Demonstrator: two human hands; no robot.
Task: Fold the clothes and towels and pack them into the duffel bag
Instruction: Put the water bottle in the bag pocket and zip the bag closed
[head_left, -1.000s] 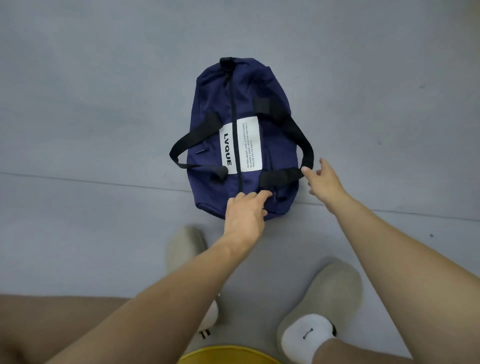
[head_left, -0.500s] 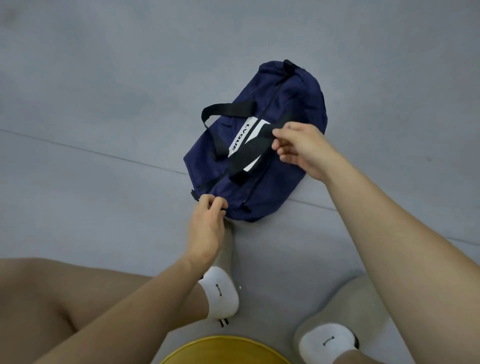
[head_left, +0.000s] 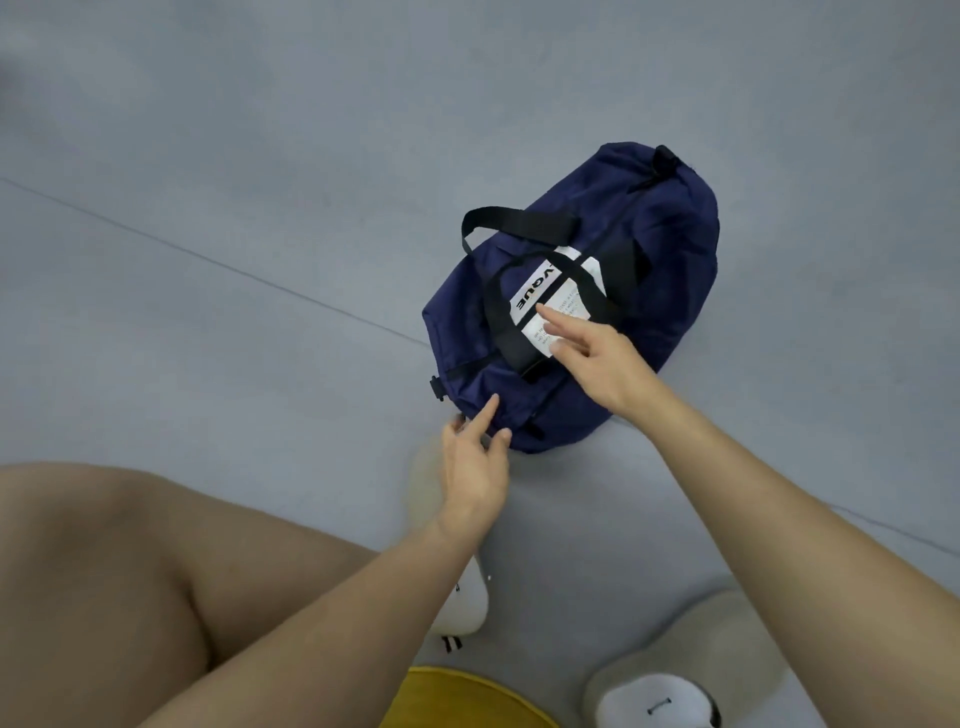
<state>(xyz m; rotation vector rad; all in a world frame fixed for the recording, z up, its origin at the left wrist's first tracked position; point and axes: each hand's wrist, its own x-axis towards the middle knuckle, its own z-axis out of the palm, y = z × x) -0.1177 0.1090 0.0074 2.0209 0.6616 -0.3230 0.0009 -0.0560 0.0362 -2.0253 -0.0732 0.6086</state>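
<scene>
The zipped navy duffel bag (head_left: 639, 244) lies on the floor (head_left: 208, 156), its long axis running away to the right, with the left hand (head_left: 475, 467) spread at its near end and the right hand (head_left: 597, 358) open above the middle, grip empty.

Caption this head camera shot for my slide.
Both open hands, left and right, reach over a zipped navy duffel bag on grey floor.

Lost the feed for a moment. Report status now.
Left hand open at near end of duffel bag. Right hand open over white label. Bag zipped, on floor. No clothes in view.
</scene>
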